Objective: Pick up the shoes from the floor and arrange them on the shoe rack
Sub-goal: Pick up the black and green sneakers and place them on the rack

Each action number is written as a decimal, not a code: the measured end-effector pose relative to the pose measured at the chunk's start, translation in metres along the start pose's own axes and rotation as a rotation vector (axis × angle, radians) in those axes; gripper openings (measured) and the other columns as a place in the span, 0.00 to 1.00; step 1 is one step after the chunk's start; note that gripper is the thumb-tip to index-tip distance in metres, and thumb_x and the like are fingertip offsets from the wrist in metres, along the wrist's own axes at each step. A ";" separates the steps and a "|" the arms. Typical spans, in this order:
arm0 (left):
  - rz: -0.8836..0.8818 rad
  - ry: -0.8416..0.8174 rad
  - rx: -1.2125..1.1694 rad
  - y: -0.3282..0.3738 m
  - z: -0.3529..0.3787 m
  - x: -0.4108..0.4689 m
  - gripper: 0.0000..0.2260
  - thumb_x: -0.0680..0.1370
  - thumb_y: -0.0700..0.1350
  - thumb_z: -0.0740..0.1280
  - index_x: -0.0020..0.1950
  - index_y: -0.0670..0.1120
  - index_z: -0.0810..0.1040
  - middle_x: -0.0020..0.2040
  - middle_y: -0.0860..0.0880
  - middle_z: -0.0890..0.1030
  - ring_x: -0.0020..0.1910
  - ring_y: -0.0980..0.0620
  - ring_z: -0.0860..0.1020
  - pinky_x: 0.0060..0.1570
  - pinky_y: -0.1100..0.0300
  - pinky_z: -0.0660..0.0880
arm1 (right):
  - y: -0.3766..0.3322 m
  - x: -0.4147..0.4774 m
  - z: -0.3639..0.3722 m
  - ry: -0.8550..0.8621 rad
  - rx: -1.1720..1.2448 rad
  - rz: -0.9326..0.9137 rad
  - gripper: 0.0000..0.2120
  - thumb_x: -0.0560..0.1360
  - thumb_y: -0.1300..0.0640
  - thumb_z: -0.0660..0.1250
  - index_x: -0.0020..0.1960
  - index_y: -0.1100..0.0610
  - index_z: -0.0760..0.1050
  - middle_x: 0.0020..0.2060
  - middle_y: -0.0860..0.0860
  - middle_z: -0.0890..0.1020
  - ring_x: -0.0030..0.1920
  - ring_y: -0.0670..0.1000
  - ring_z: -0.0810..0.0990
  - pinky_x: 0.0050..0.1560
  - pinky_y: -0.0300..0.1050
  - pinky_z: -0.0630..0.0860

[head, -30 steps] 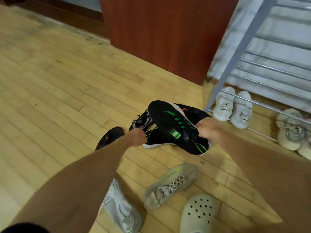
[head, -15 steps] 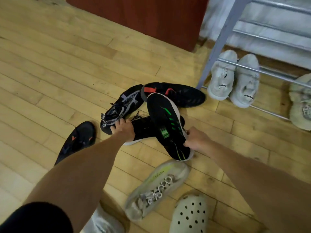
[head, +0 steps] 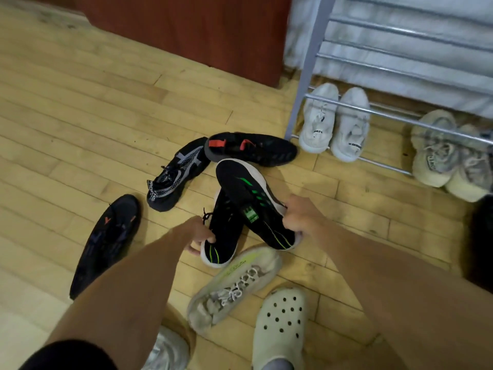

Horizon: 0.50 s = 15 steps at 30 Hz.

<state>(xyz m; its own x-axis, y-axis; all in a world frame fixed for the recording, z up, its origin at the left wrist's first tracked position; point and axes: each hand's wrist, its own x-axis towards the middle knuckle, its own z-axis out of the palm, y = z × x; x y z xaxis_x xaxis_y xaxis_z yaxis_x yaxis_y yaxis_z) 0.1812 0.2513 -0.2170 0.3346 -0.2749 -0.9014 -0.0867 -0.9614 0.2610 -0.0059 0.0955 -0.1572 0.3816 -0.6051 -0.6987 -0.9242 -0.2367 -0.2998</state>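
Since half a second ago, the left grip [head: 198, 236] has slid from the laced top of the lower shoe [head: 224, 239] down to its heel. The view has also dropped closer to the pile.

The left grip now curls round that heel, with fingertips tucked at the white sole edge. This shoe's toe appears to rest on the floor [head: 80, 116]. The right grip [head: 296, 214] is closed round the heel end of the upper shoe [head: 248, 193], a black trainer with green stripes. It is held tilted, toe pointing away, and it crosses over the lower shoe and touches it. The two look like a matching pair.

The rack [head: 306, 76] stands near, at upper right. A white pair [head: 333, 124] sits on its bottom rails just beside the post, and a beige pair [head: 440, 156] sits further right. Other loose shoes lie around the hands.

To do this step well, the left grip probably needs to firm up on the heel before lifting. The lower shoe should come straight up so its loose lace does not snag. Drawing the two shoes apart would stop them knocking together. They can then go toes first to the rack, side by side, with each sole bridging two rails so neither tips through.
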 end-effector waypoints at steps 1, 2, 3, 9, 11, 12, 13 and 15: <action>0.014 0.004 -0.041 0.000 0.003 -0.007 0.14 0.70 0.33 0.70 0.55 0.37 0.76 0.59 0.40 0.77 0.58 0.42 0.76 0.47 0.49 0.79 | 0.002 -0.008 -0.008 0.029 -0.021 -0.018 0.16 0.76 0.62 0.64 0.63 0.63 0.70 0.60 0.60 0.77 0.60 0.59 0.77 0.45 0.44 0.72; 0.030 0.010 -0.065 0.001 0.005 -0.016 0.13 0.69 0.32 0.71 0.53 0.36 0.77 0.57 0.40 0.78 0.57 0.42 0.76 0.46 0.49 0.79 | 0.003 -0.018 -0.017 0.055 -0.049 -0.032 0.15 0.76 0.62 0.64 0.62 0.63 0.71 0.59 0.60 0.77 0.59 0.59 0.77 0.44 0.43 0.70; 0.049 0.017 -0.082 0.004 0.005 -0.025 0.11 0.69 0.32 0.72 0.50 0.36 0.78 0.56 0.40 0.79 0.56 0.42 0.76 0.44 0.50 0.78 | 0.004 -0.027 -0.027 0.081 -0.077 -0.042 0.14 0.76 0.62 0.63 0.61 0.63 0.72 0.59 0.59 0.77 0.58 0.59 0.77 0.44 0.43 0.69; 0.183 0.043 -0.103 0.041 0.001 -0.095 0.11 0.71 0.35 0.71 0.52 0.35 0.76 0.47 0.41 0.78 0.43 0.45 0.75 0.35 0.54 0.76 | 0.014 -0.093 -0.099 0.257 -0.193 -0.065 0.15 0.74 0.61 0.66 0.59 0.64 0.76 0.57 0.59 0.79 0.57 0.59 0.79 0.43 0.41 0.69; 0.245 0.059 -0.118 0.055 -0.002 -0.122 0.08 0.72 0.35 0.70 0.50 0.36 0.77 0.47 0.42 0.80 0.41 0.45 0.78 0.32 0.55 0.76 | 0.019 -0.121 -0.122 0.299 -0.229 -0.066 0.14 0.75 0.59 0.66 0.58 0.65 0.77 0.53 0.60 0.80 0.54 0.59 0.79 0.40 0.42 0.70; 0.277 0.072 -0.128 0.062 -0.003 -0.135 0.06 0.72 0.35 0.70 0.48 0.37 0.77 0.47 0.42 0.81 0.41 0.46 0.79 0.32 0.55 0.77 | 0.022 -0.136 -0.132 0.315 -0.234 -0.059 0.14 0.75 0.59 0.66 0.57 0.66 0.77 0.50 0.60 0.80 0.51 0.58 0.79 0.37 0.41 0.70; 0.312 0.087 -0.137 0.069 -0.004 -0.148 0.05 0.73 0.36 0.70 0.48 0.38 0.78 0.47 0.43 0.82 0.42 0.46 0.80 0.32 0.55 0.77 | 0.026 -0.149 -0.140 0.322 -0.232 -0.049 0.14 0.75 0.59 0.65 0.57 0.66 0.78 0.47 0.59 0.79 0.48 0.57 0.78 0.32 0.40 0.68; 0.385 0.126 -0.152 0.084 -0.006 -0.174 0.06 0.72 0.36 0.71 0.48 0.39 0.79 0.45 0.43 0.83 0.40 0.46 0.81 0.34 0.55 0.78 | 0.036 -0.174 -0.152 0.349 -0.182 -0.026 0.13 0.75 0.60 0.66 0.57 0.66 0.78 0.45 0.58 0.77 0.46 0.56 0.76 0.32 0.41 0.68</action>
<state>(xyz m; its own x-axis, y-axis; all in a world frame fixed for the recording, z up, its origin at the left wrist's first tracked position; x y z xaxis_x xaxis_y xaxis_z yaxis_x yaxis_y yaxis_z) 0.1212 0.2186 -0.0367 0.4182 -0.6006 -0.6815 -0.0911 -0.7742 0.6263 -0.1084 0.0766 0.0525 0.4052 -0.8119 -0.4202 -0.9141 -0.3672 -0.1721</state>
